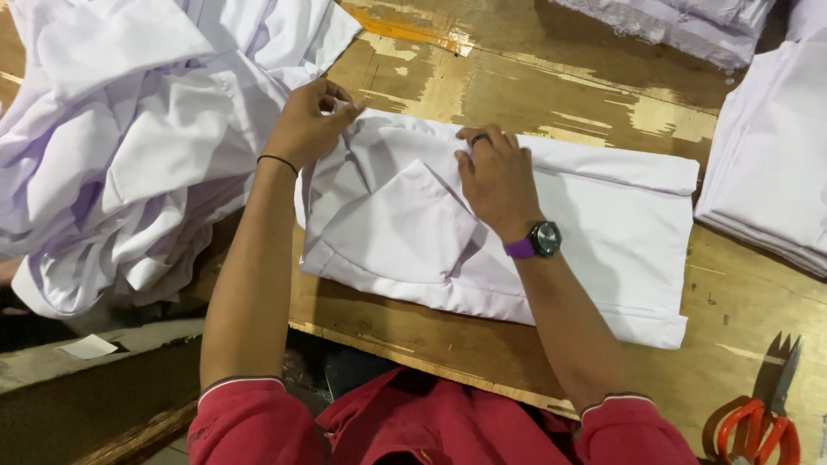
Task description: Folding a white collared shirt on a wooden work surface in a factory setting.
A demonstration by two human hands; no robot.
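A white shirt (594, 224) lies partly folded on the worn wooden table (534, 77), its sleeve turned over on the left part. My left hand (308, 123) pinches a bit of the shirt's cloth at its upper left corner, fingers closed on it. My right hand (497, 179) presses flat on the shirt near its top edge, fingertips on a fold; a ring is on one finger and a dark watch with a purple strap sits on the wrist. A thin black band circles my left wrist.
A loose heap of white shirts (121, 146) fills the left. Folded white stacks sit at the right edge (775, 164) and the top right (689, 26). Orange-handled scissors (767, 422) lie at the lower right. The table's front edge runs close to my red-sleeved body.
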